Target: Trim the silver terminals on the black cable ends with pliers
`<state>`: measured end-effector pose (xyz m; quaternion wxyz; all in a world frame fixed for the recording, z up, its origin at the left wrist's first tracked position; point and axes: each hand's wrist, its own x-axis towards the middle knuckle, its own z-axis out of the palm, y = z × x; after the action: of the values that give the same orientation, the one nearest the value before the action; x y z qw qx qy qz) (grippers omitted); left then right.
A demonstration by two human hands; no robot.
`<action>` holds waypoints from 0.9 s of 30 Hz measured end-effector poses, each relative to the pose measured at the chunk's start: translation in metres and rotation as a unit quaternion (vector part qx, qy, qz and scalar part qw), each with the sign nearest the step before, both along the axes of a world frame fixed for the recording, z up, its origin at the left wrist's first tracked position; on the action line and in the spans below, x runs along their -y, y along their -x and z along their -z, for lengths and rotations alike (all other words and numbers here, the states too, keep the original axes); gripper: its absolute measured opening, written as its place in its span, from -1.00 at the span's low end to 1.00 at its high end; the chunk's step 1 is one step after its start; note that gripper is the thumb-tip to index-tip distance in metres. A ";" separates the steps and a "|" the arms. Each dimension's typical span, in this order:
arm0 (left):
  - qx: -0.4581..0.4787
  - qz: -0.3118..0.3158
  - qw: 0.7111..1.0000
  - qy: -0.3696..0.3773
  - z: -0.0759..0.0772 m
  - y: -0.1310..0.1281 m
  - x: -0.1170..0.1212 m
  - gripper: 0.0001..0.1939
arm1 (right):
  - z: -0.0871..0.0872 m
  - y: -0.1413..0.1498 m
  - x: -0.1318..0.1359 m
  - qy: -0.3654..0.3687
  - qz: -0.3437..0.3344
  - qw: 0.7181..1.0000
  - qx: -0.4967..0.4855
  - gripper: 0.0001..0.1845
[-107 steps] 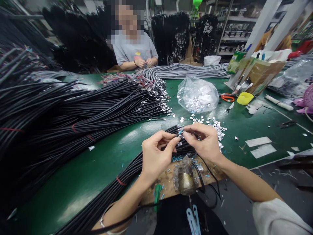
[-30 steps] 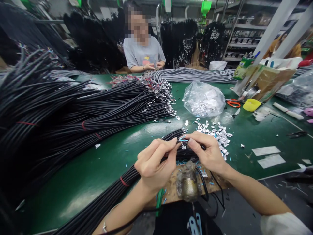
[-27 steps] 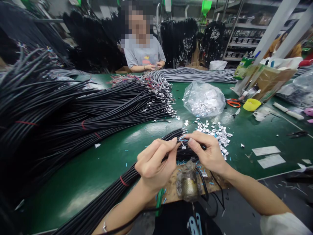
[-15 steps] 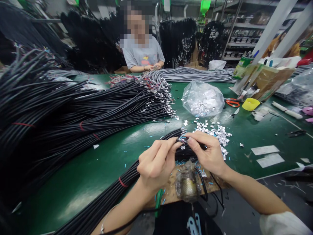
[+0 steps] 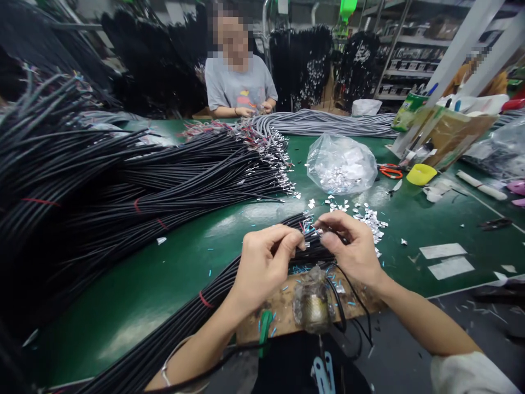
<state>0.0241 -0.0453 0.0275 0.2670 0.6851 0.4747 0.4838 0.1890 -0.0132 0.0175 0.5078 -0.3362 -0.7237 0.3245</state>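
A: What do your hands hold, taking the clear bag of metal terminals [image 5: 341, 164] as landmark?

B: My left hand [image 5: 262, 265] and right hand [image 5: 353, 249] meet nearer me than the bag, above the green table [image 5: 172, 273]; the left thumb and forefinger are pinched on the stripped end of a black cable [image 5: 308, 232]; the right fingertips are closed on the same end from the other side; whether a terminal sits between them is too small to tell.

A: Where does that cable lie?

B: It belongs to the near bundle of black cables [image 5: 197, 314], which runs from the hands toward me and away from the bag, bound by a red band [image 5: 204, 300]; its wire tips show blue and red at my fingertips.

A: What surrounds the grip?

B: Loose terminals [image 5: 367, 219] are scattered between the bag and my right hand, just beside the knuckles; a large heap of black cables [image 5: 123, 180] lies to the left of the bag, its tinned ends pointing at the bag; grey cables [image 5: 320, 121] lie beyond the bag; orange scissors [image 5: 388, 171] and a yellow cup [image 5: 420, 174] sit to the right of it; a wrapped metal fixture [image 5: 311, 301] stands on a worn board under my hands; thin black leads loop past my right wrist.

A: Anyone else?

B: A co-worker in a grey shirt [image 5: 238, 87] sits beyond the bag, hands together at the table's far edge.
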 end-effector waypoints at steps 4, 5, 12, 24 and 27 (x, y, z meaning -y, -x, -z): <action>-0.081 -0.035 0.991 -0.099 0.005 -0.004 0.001 -0.79 | -0.001 0.003 -0.004 0.051 -0.007 0.998 -0.032 -0.76; -0.089 -0.043 0.988 -0.116 0.005 -0.004 0.001 -0.81 | -0.002 0.002 -0.005 0.056 -0.006 0.998 -0.038 -0.75; -0.105 -0.078 0.979 -0.157 0.008 -0.006 0.000 -0.91 | -0.004 -0.001 -0.006 0.053 -0.039 0.997 -0.029 -0.82; -0.094 -0.059 0.985 -0.135 0.011 -0.002 -0.007 -0.92 | 0.011 0.009 -0.015 0.343 -0.218 0.900 -0.159 -0.60; -0.092 -0.054 0.988 -0.114 0.013 -0.004 -0.009 -0.86 | 0.011 0.010 -0.014 0.244 -0.155 0.951 -0.106 -0.67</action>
<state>0.0279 -0.0360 0.0147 0.1160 0.7262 0.4752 0.4831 0.1790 0.0005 0.0065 0.4273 -0.2977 -0.6074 0.5999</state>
